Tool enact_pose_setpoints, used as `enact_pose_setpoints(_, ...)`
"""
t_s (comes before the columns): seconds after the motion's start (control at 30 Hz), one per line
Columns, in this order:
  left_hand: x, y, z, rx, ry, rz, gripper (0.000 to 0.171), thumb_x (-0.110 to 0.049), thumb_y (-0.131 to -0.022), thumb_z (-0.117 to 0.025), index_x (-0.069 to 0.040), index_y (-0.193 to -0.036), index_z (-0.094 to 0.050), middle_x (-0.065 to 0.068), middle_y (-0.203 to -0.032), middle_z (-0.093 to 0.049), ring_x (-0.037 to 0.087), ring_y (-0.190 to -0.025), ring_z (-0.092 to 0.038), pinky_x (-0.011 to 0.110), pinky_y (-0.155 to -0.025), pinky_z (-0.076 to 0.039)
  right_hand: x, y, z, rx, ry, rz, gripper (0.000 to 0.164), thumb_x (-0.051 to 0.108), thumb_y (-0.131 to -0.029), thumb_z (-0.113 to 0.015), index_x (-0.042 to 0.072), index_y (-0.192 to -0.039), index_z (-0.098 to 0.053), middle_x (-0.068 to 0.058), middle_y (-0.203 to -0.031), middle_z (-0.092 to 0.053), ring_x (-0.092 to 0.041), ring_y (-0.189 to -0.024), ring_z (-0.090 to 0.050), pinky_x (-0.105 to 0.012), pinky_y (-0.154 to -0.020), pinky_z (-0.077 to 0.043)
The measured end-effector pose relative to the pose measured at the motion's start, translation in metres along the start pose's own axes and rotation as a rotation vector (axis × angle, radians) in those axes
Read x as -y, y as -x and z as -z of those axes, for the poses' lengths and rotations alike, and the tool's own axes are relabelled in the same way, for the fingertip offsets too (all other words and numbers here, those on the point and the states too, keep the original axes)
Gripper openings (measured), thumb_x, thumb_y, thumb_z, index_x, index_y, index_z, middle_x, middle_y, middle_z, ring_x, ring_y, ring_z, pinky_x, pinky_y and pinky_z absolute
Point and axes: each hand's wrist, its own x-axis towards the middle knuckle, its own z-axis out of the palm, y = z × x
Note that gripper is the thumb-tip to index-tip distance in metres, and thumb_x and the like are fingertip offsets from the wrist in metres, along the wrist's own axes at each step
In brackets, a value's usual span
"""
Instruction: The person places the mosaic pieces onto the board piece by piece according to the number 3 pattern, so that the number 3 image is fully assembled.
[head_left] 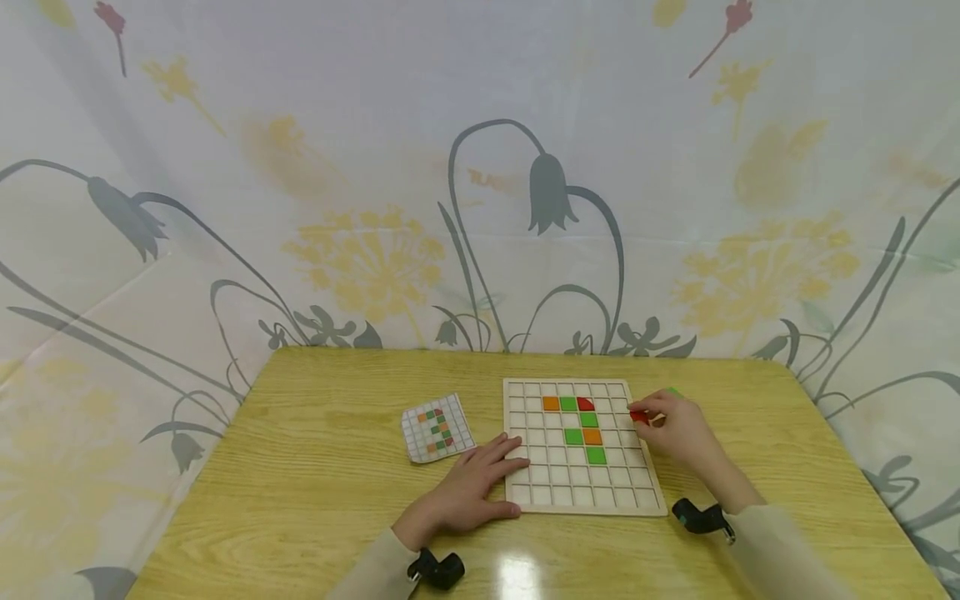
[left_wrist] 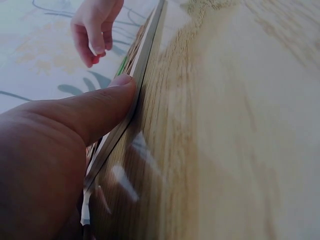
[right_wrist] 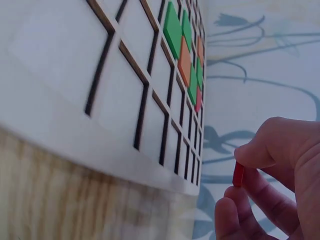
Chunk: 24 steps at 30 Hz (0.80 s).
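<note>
A wooden grid board (head_left: 540, 498) lies on the table. In its squares sit several green tiles (head_left: 596, 456), two orange tiles (head_left: 551, 404) and one red tile (head_left: 585, 404) with a rounded corner. My left hand (head_left: 467, 490) rests at the board's left edge with fingers spread, fingertips over the rim and the thumb by the near corner. Over the board's right edge, my right hand (head_left: 681, 427) pinches a small red tile (right_wrist: 238, 175) between thumb and fingers. The fingers hide most of that tile.
Left of the board lies a paper card (head_left: 437, 429) printed with a grid of coloured squares. A bit of something green (head_left: 672, 390) shows just behind my right hand. A flower-patterned cloth (head_left: 360, 167) hangs beyond the wooden table (head_left: 315, 467).
</note>
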Motion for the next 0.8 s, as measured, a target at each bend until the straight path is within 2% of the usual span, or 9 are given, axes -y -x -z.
enact_pose_setpoints(0.4,0.000,0.000,0.000,-0.003,-0.004,-0.005,0.064,-0.039,-0.095,-0.066,-0.020,-0.152,-0.042,0.001,-0.165,-0.019,0.019,-0.152,-0.008,0.056,-0.116,-0.013,0.012,0.008,-0.022,0.057,-0.057,0.071,0.021,-0.004,-0.080,-0.075,0.005,-0.099,-0.077,0.000,-0.094,-0.061,-0.015,-0.080,-0.058,-0.028,-0.068,-0.055)
enact_pose_setpoints(0.63,0.001,0.000,-0.001,-0.002,-0.015,-0.005,0.065,-0.040,-0.096,-0.065,-0.021,-0.153,-0.042,0.000,-0.165,-0.019,0.019,-0.152,-0.007,0.056,-0.116,-0.013,0.020,0.015,-0.032,0.021,-0.186,0.105,0.025,-0.010,-0.076,-0.072,0.013,-0.083,-0.066,0.005,-0.090,-0.057,-0.009,-0.078,-0.058,-0.025,-0.063,-0.054)
enact_pose_setpoints(0.8,0.002,-0.001,-0.001,-0.003,-0.014,-0.001,0.065,-0.042,-0.096,-0.065,-0.022,-0.153,-0.042,0.000,-0.165,-0.018,0.019,-0.152,-0.007,0.056,-0.116,-0.014,0.026,0.017,-0.037,0.017,-0.221,0.154,0.028,-0.013,-0.078,-0.069,0.014,-0.083,-0.066,0.006,-0.087,-0.059,-0.009,-0.077,-0.058,-0.025,-0.063,-0.054)
